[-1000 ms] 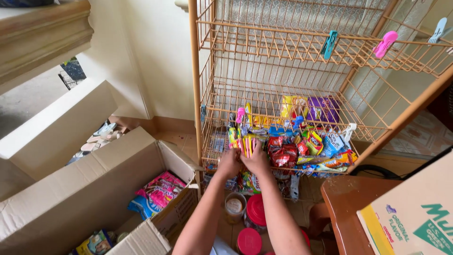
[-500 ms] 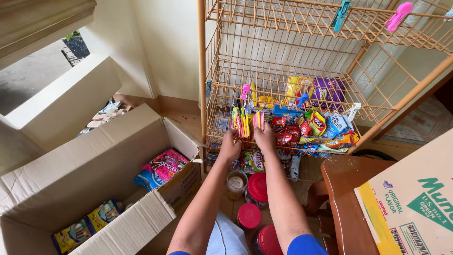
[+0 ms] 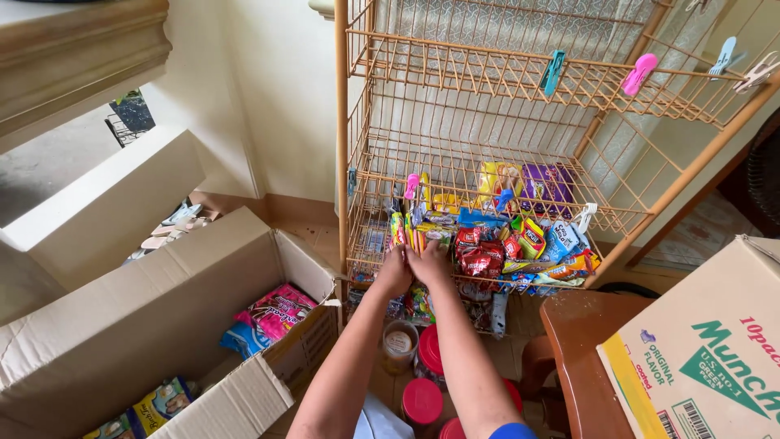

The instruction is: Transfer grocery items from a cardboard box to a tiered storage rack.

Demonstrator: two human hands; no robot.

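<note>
Wire Rack, 2 Hands at the Snack Packets

Orange wire rack (image 3: 349, 162) bars screened the fingertips, so neither grip could be judged. Left hand (image 3: 396, 272) and right hand (image 3: 429, 264) pressed side by side against upright snack packets (image 3: 418, 236) on the lower shelf, directly above both hands.

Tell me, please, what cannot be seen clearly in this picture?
- Head view: fingertips of left hand and right hand are hidden among the packets; grip unclear.
- Jars are partly hidden by the arms.
- Closed box is cut off by the right edge.
- Open box: its flap hides part of the inside.
</note>
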